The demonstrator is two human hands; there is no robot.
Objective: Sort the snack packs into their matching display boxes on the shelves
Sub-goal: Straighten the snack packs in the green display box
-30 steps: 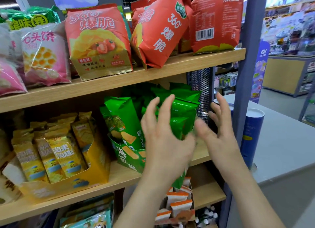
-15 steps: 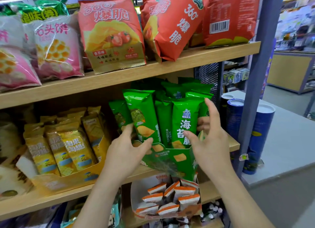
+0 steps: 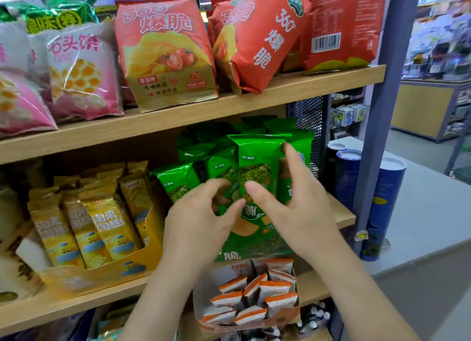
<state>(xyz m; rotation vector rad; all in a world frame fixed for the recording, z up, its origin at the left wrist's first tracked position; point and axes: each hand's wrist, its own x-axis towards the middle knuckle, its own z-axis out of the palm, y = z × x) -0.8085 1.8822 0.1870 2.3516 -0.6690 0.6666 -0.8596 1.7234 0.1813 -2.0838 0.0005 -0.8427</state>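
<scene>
A green display box [image 3: 257, 247] stands on the middle shelf [image 3: 342, 217], full of upright green seaweed snack packs. One tall green pack [image 3: 257, 159] rises at the front of the box. My right hand [image 3: 298, 208] holds this pack, with the thumb on its front and the index finger along its right edge. My left hand [image 3: 201, 221] is just left of it, its thumb and curled fingers pinching the lower part of a green pack at the box front. Both hands hide the packs' lower halves.
A yellow display box [image 3: 102, 272] of yellow packs sits to the left on the same shelf. Red chip bags [image 3: 165, 52] and pink bags [image 3: 76, 73] fill the upper shelf. A box of orange-and-white packs [image 3: 244, 297] is below. Blue tubes [image 3: 384, 200] stand beyond the grey post.
Both hands left the sides of the green display box and rose to the packs inside it. The view moved closer to the shelf.
</scene>
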